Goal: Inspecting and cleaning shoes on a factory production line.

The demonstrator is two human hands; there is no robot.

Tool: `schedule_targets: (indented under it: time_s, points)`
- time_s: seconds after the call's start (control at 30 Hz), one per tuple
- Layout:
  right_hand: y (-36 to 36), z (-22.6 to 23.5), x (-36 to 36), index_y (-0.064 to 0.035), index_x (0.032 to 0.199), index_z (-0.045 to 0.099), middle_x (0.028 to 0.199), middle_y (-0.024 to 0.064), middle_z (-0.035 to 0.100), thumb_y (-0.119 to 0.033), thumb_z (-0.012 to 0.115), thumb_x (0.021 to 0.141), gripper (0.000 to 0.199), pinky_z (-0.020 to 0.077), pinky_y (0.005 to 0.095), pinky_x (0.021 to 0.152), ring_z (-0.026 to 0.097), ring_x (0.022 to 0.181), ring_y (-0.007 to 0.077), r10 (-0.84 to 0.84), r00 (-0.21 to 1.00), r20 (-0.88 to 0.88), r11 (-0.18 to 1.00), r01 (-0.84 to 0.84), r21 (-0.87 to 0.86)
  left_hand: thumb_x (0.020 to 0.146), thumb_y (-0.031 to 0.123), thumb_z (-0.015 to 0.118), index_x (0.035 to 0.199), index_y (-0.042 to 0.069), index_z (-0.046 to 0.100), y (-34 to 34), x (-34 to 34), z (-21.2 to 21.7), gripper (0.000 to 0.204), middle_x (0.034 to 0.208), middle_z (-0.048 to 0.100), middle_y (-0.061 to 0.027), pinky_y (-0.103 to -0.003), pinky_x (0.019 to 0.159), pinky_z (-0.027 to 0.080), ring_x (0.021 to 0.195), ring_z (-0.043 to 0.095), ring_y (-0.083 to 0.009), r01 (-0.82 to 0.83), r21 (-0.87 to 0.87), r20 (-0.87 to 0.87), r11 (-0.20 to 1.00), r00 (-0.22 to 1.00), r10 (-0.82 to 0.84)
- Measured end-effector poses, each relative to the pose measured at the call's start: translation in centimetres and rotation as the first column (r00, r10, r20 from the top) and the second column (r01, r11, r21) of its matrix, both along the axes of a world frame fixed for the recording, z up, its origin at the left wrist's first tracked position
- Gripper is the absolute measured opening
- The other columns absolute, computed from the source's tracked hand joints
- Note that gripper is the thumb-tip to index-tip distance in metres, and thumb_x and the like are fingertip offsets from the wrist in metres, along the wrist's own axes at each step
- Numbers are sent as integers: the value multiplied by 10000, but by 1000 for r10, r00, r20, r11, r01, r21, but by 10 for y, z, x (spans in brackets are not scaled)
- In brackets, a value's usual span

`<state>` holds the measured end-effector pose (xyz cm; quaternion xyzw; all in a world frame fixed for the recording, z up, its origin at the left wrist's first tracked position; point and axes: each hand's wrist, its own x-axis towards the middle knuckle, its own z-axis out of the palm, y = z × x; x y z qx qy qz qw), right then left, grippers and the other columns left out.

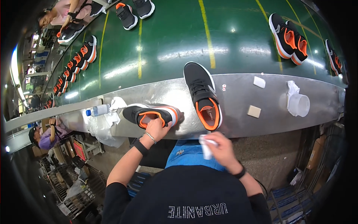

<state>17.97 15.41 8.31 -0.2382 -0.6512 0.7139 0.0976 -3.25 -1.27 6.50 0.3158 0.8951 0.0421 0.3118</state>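
A black sneaker with orange lining lies on the metal ledge, its toe to the left. My left hand grips this sneaker at its heel collar, fingers bent over the orange edge. To its right a second black sneaker points away from me, reaching from the ledge onto the green belt, untouched. My right hand is closed on a crumpled white cloth, just off the ledge's front edge and below the second sneaker's heel.
The green conveyor belt carries sneakers in pairs and a row at left. On the ledge are a water bottle, plastic wrap, a beige block, a white piece and a translucent cup. Two people work at left.
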Motion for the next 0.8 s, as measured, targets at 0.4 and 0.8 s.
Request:
schedule_targets:
  time_s: [0.4,0.8]
  points:
    - [-69,-88,-113,5,907,576,826,115,560,-3,555,787,122,436,278,657,570,764,217,-245,970,3,966,244,81,793,203,567,719,-60,560,-2,1,-24,274,578,552,-193,-379,532,431,573,569,-343,-299,303,327,905,924,196]
    - [-51,-96,-137,12,870,581,821,127,565,44,559,715,160,452,321,673,562,769,285,-97,993,-73,940,115,322,790,90,550,897,11,574,0,-3,-20,135,750,595,-110,-316,652,447,697,578,-237,-240,269,340,933,930,141]
